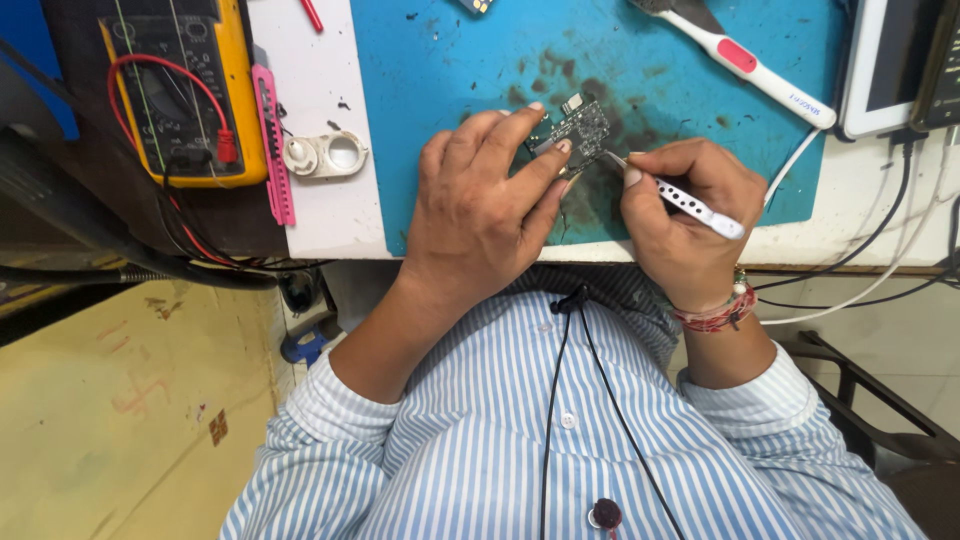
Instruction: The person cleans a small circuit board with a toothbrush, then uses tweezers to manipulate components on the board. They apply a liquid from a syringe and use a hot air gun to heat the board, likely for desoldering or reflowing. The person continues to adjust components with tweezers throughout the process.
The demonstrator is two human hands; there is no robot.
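On the stained blue mat point(450, 60), your left hand point(480, 205) pinches a small dark circuit board point(575, 128) while, at three o'clock, your right hand point(685, 220) grips perforated white tweezers point(690, 205).

The left hand point(480, 205) is lying palm down, its forearm reaching forward bare below a rolled sleeve, with the index finger and thumb extending and pinching together at their tips. The right hand point(685, 215) is curling into a loose fist, thumb and fingers closing in a pen-like grip, its wrist bending inward toward the left hand
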